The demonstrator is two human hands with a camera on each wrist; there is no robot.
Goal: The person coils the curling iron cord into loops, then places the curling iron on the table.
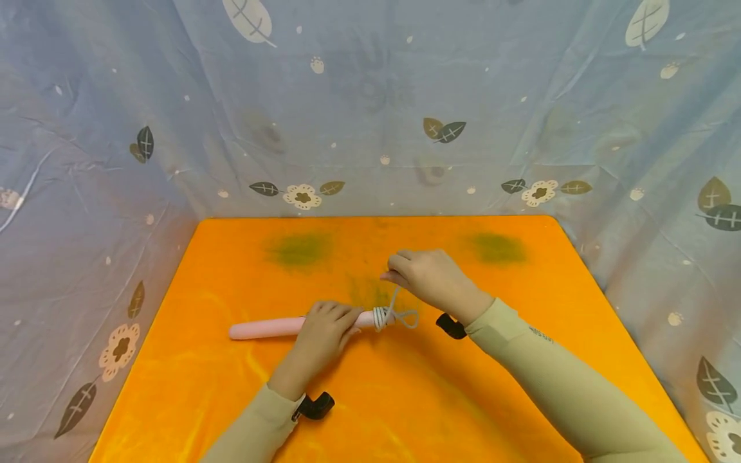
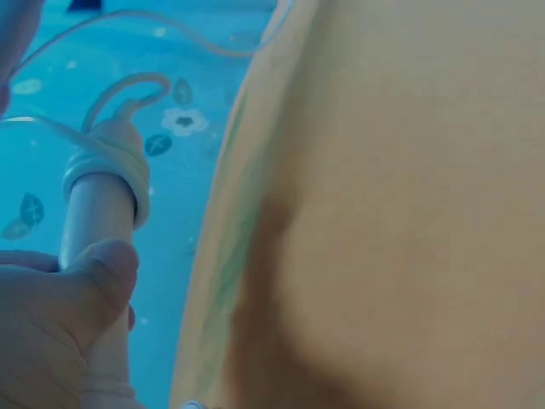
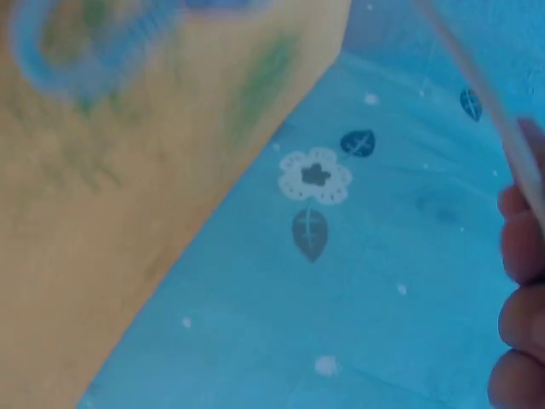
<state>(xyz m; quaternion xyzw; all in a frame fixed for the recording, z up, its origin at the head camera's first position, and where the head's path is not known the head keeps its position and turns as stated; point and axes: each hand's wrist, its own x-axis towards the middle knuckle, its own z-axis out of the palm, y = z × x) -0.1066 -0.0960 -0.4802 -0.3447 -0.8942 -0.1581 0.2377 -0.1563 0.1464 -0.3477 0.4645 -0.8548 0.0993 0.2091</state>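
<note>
Left hand: my left hand point(image 1: 324, 331) sits nearest me, fingers curled over the pink rod point(image 1: 272, 328) and holding it down on the orange tabletop point(image 1: 405, 399); in the left wrist view my thumb point(image 2: 106, 273) presses against the rod's side.
Pink rod: it lies flat across the middle of the tabletop, its free end pointing to my left, its other end under my fingers.
White cord: the white cord point(image 1: 389, 316) is wound in a few turns around the rod just beyond my left fingertips, with 1 small loop lying on the table to the right of the coils.
Right hand: my right hand point(image 1: 425, 275) is raised a little farther back, above the coils, fingers bunched and pinching the cord's upward strand; the right wrist view is blurred, so I think the strand runs across my fingertips point(image 3: 519, 256).
Backdrop: a blue cloth point(image 1: 370, 96) printed with leaves and flowers hangs behind and to both sides of the table.
</note>
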